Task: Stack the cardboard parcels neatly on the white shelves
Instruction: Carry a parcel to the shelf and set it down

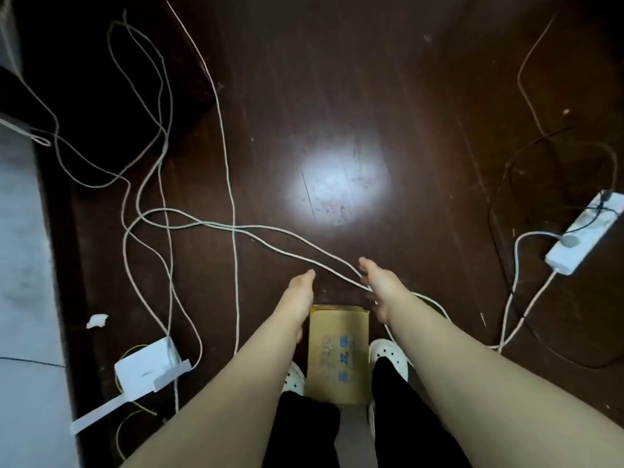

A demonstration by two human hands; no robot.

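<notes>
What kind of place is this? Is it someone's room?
Probably an indoor room, maybe in a home or a small storeroom. It has a dark wooden floor, loose white cables trailing across it, a white power strip, and a cardboard parcel lying on the floor.

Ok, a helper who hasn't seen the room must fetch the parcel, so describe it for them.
On the dark wooden floor, look between the person's white shoes. The cardboard parcel lies flat, under the left hand and right hand. It is the only brown box, printed in blue; its neighbours, cables and a power strip, are white.
</notes>
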